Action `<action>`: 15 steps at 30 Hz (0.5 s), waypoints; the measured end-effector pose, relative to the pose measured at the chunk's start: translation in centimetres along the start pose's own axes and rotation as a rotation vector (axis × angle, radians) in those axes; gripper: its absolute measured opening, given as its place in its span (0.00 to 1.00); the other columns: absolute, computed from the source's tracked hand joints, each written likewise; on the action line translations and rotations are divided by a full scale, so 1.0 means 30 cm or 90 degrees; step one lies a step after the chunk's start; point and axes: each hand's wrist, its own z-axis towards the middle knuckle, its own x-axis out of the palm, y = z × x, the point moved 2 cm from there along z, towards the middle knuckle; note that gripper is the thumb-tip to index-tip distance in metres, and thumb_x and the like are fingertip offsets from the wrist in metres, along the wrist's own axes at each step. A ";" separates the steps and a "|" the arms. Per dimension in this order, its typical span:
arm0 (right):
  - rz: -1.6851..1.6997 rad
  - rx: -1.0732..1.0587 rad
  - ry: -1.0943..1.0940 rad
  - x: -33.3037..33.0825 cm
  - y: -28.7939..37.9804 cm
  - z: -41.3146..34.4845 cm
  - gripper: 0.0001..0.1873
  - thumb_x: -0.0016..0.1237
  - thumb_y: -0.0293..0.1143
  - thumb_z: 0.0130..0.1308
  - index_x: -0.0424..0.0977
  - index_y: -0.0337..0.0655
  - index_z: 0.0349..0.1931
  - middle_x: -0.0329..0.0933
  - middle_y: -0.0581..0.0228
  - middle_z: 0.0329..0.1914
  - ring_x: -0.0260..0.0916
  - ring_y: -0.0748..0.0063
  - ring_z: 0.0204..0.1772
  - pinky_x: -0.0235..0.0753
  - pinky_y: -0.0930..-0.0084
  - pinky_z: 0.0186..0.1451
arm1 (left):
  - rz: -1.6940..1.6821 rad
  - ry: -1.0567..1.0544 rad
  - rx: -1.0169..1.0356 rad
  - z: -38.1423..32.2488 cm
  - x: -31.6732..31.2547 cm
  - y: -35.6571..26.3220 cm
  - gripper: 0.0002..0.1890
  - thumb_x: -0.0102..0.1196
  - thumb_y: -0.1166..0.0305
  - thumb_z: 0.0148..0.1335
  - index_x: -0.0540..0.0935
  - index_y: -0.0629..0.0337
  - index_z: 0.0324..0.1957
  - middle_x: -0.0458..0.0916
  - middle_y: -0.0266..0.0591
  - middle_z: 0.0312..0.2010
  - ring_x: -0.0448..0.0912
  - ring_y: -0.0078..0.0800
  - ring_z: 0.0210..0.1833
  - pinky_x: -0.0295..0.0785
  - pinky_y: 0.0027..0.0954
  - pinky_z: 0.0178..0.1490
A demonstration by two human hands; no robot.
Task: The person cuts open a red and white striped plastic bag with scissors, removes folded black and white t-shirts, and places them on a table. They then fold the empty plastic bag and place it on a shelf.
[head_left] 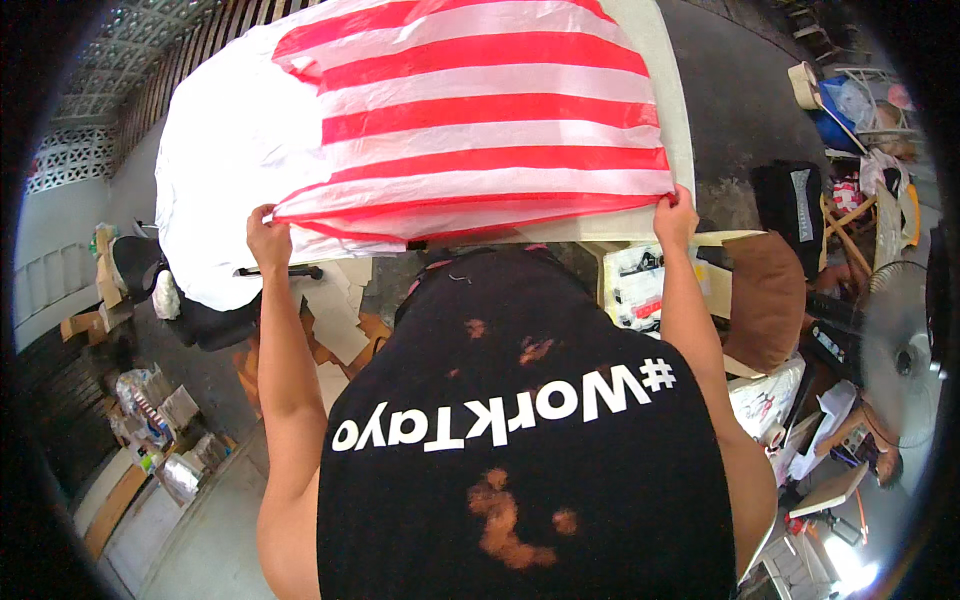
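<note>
A red-and-white striped cloth [487, 112] lies spread over a pale-topped table [679, 112], its near edge stretched between my two hands. My left hand [270, 236] pinches the near left corner. At the near right corner, my right hand [676, 217] grips the same cloth. Slight folds run along the near edge, and the cloth's far side passes out of the picture. Under and beside it, on the left, a white cloth [232, 150] covers the table and hangs over its rounded end.
A brown cushion [766, 300] and a white box [637, 289] stand at the right, near a standing fan [904, 360]. Another person [870, 435] is at the far right. Cardboard pieces [341, 315] lie on the floor below the table; bagged items [142, 405] are at the left.
</note>
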 end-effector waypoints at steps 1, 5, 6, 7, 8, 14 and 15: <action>-0.019 0.004 -0.040 -0.008 -0.059 -0.003 0.16 0.49 0.31 0.58 0.74 0.37 0.47 0.79 0.45 0.39 0.78 0.47 0.42 0.75 0.57 0.47 | -0.011 -0.014 0.005 -0.002 0.011 -0.081 0.15 0.57 0.79 0.49 0.81 0.64 0.43 0.79 0.48 0.40 0.78 0.36 0.34 0.74 0.34 0.42; -0.118 0.090 -0.045 -0.040 -0.116 -0.080 0.13 0.48 0.33 0.59 0.73 0.37 0.42 0.79 0.44 0.41 0.76 0.43 0.45 0.74 0.54 0.48 | -0.043 -0.061 0.089 -0.014 0.008 -0.232 0.15 0.62 0.79 0.51 0.79 0.62 0.44 0.78 0.43 0.39 0.79 0.33 0.32 0.75 0.30 0.39; -0.159 0.109 -0.038 -0.042 -0.124 -0.102 0.13 0.48 0.33 0.59 0.73 0.37 0.41 0.79 0.44 0.40 0.76 0.43 0.45 0.74 0.54 0.47 | -0.019 -0.013 0.125 -0.011 0.018 -0.211 0.16 0.62 0.79 0.51 0.79 0.63 0.45 0.78 0.43 0.40 0.79 0.31 0.32 0.75 0.29 0.38; -0.160 0.142 0.023 -0.039 -0.114 -0.119 0.12 0.48 0.34 0.58 0.72 0.37 0.40 0.78 0.43 0.37 0.76 0.40 0.43 0.74 0.52 0.46 | 0.011 0.033 0.157 -0.011 0.022 -0.156 0.17 0.63 0.78 0.51 0.78 0.63 0.45 0.78 0.42 0.40 0.79 0.29 0.32 0.75 0.28 0.38; -0.159 0.118 0.013 -0.041 -0.112 -0.125 0.12 0.48 0.34 0.58 0.72 0.37 0.39 0.78 0.43 0.37 0.76 0.40 0.42 0.74 0.52 0.46 | 0.042 0.079 0.187 -0.015 0.028 -0.084 0.18 0.64 0.78 0.51 0.78 0.63 0.46 0.78 0.42 0.40 0.78 0.27 0.32 0.75 0.26 0.37; -0.194 0.100 -0.009 -0.020 -0.120 -0.111 0.10 0.47 0.36 0.58 0.73 0.38 0.34 0.78 0.44 0.36 0.77 0.40 0.41 0.74 0.52 0.44 | -0.157 0.132 -0.012 0.036 -0.015 -0.088 0.16 0.57 0.81 0.53 0.77 0.64 0.46 0.80 0.43 0.40 0.79 0.26 0.32 0.74 0.27 0.35; -0.209 0.108 -0.010 -0.011 -0.123 -0.108 0.10 0.47 0.36 0.58 0.73 0.39 0.34 0.79 0.45 0.36 0.77 0.40 0.42 0.75 0.52 0.44 | -0.074 0.060 0.037 0.062 -0.023 -0.039 0.16 0.57 0.81 0.53 0.77 0.64 0.46 0.80 0.43 0.39 0.79 0.27 0.31 0.74 0.27 0.35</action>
